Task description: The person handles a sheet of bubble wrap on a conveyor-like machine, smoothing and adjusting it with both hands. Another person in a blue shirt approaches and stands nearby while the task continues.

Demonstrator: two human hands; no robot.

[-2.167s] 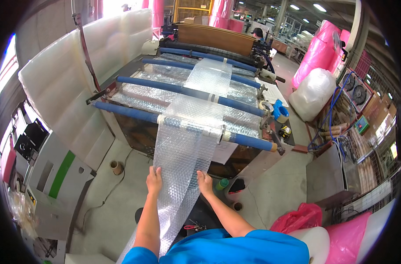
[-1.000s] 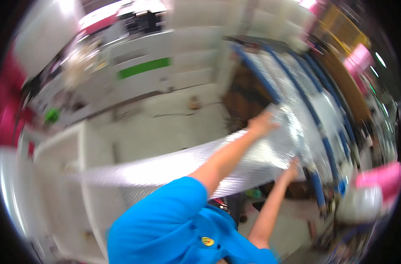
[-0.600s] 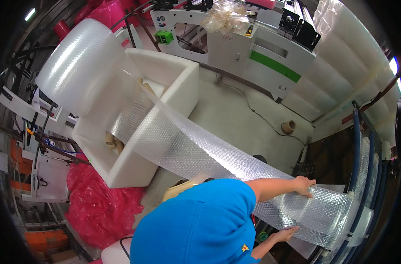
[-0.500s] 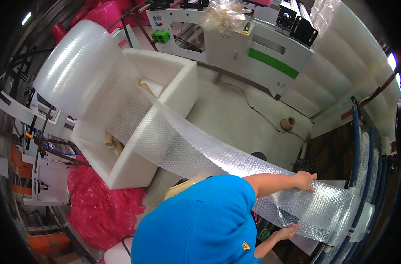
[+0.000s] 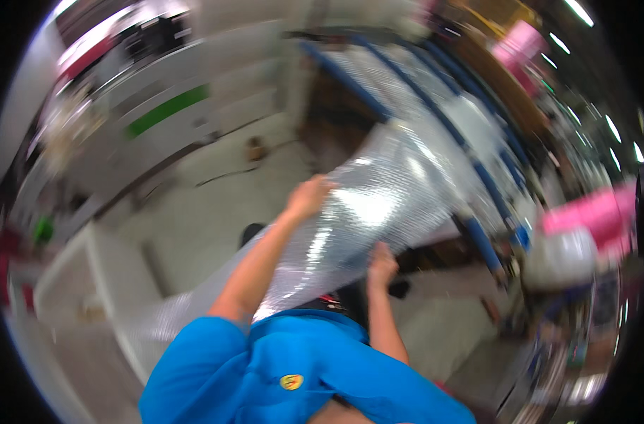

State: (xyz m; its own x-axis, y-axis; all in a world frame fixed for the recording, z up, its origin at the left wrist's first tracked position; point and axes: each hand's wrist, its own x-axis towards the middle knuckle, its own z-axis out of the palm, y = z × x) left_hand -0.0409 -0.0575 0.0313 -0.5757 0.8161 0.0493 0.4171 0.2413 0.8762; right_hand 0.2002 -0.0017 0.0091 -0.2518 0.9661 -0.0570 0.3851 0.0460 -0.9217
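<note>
Two edges of the bubble-film strip (image 5: 368, 212), running over the nearest blue roller (image 5: 486, 246), are gripped by left hand (image 5: 311, 197) and right hand (image 5: 383, 266), spaced apart, now farther from it, apparently lengthening the guided span.

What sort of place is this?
Probably a packaging-material factory: bubble wrap reaches a frame of blue bars, a pale green-striped machine stands left, and bulky pink bundles are at right.

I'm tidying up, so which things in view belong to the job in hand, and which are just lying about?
In use:
bubble wrap, left hand and right hand on its edges
nearest blue bar, under the wrap

Apparently lying about:
brown tube on floor
white bundle
pink rolls
</note>
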